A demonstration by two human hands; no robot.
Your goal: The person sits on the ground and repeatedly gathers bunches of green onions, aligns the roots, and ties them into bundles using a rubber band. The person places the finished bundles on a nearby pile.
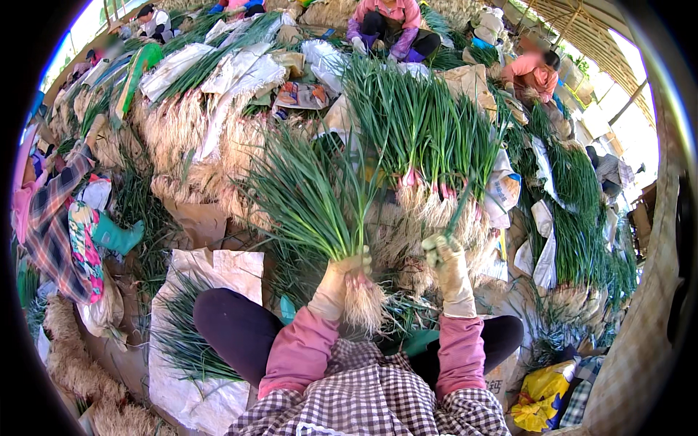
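My left hand (349, 267), in a pale glove, is closed around a bunch of green onions (316, 201). The leaves fan upward and to the left; pinkish bases and a tuft of pale roots (366, 305) hang below the fist. My right hand (448, 259), gloved too, is raised apart from that bunch. Its curled fingers grip a narrow green leaf strip (459, 212) that points up; whether it is one leaf or several, I cannot tell. Just beyond both hands, a row of onion bunches (431, 131) lies over the heap, roots towards me.
A pale sheet (202, 398) with more green leaves (191, 332) lies by my left knee. At left sits a person in a plaid shirt (60, 201); other people (392, 24) work beyond the root-edged heap (185, 131). A yellow bag (542, 389) lies at lower right.
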